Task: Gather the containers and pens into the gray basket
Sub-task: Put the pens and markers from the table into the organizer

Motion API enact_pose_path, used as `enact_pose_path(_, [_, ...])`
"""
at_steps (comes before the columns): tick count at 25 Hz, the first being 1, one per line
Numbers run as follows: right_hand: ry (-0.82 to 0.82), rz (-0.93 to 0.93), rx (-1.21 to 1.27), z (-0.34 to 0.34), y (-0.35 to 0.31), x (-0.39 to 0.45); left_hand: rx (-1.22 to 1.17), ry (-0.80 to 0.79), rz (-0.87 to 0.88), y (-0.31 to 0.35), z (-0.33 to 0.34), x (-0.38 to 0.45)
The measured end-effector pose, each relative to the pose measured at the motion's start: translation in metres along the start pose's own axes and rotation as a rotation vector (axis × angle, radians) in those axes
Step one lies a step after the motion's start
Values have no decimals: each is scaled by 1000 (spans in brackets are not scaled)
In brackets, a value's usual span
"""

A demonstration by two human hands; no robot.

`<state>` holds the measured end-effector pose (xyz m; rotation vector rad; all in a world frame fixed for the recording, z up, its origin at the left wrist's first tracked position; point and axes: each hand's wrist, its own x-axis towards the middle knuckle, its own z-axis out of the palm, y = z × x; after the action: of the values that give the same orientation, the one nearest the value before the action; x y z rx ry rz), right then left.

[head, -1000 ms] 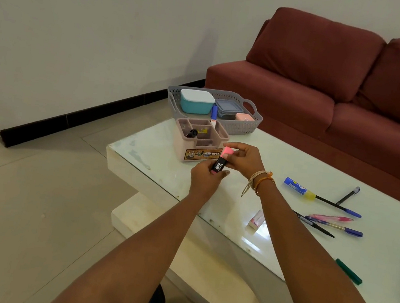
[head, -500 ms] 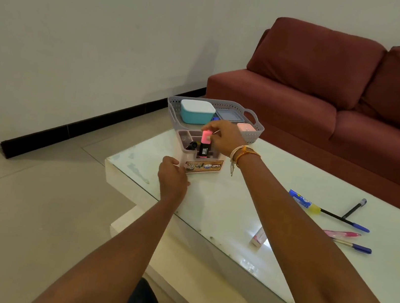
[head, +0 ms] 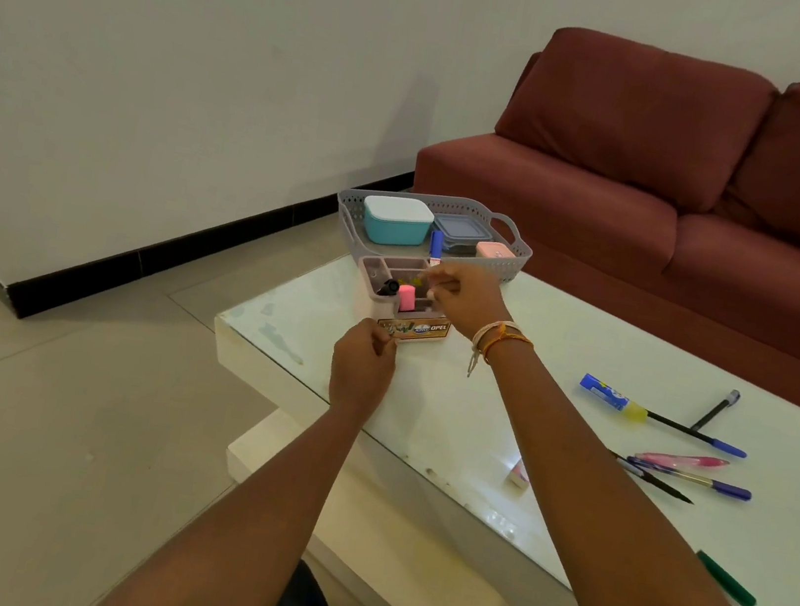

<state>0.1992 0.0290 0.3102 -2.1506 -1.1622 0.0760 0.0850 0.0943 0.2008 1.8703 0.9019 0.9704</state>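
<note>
A maroon sofa [head: 690,190] stands behind the glass-topped white table [head: 474,417] on tiled floor [head: 60,408]

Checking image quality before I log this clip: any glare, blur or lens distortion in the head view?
Head view: soft, even light; a bright glare patch on the glossy white table; right hand slightly motion-blurred over the pink compartment organizer; wide-angle bending stretches the forearms near the frame bottom.

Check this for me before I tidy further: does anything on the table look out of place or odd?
Yes. Several pens and a green marker lie scattered on the table, outside the gray basket. A small eraser-like piece sits alone near the edge.
</note>
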Motion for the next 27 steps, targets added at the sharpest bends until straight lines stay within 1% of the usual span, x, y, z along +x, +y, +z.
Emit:
enact_pose_path(2, [102, 61, 25, -13, 10, -19, 75, -72, 40, 3, 0, -13])
enact_pose_path(3, [121, 105, 0, -22, 19, -29, 110, -109, 69, 6, 1, -22])
enact_pose_path(5, [74, 242, -69, -37, 41, -47, 255, -204, 177, 14, 7, -45])
enact_pose_path(7, [17, 422, -139, -50, 61, -68, 392, -318, 263, 29, 20, -70])
enact_pose_path(9, [-11, 563, -210, -62, 77, -93, 393, -420, 249, 49, 33, -95])
enact_pose_path(11, [-67, 654, -191, -67, 80, -118, 385, -459, 233, 58, 44, -114])
enact_pose_path(13, [-142, 729, -104, -67, 79, -138, 426, -446, 282, 57, 48, -129])
enact_pose_path(15, [-169, 739, -40, -60, 79, -145, 364, -382, 276, 54, 49, -135])
enact_pose_path(18, [-158, 748, 184, -42, 70, -137, 106, -258, 160, 52, 41, -132])
enact_pose_path(20, [-163, 731, 320, -33, 54, -126, 13, -177, 96, 51, 29, -123])
enact_pose_path(21, [-169, 705, 350, -30, 45, -119, -12, -151, 70, 49, 22, -116])
enact_pose_path(24, [-147, 593, 363, -25, 22, -95, -37, -142, 43, 43, 7, -92])
enact_pose_path(27, [-78, 463, 295, -26, 8, -61, -66, -171, 31, 37, 1, -61])
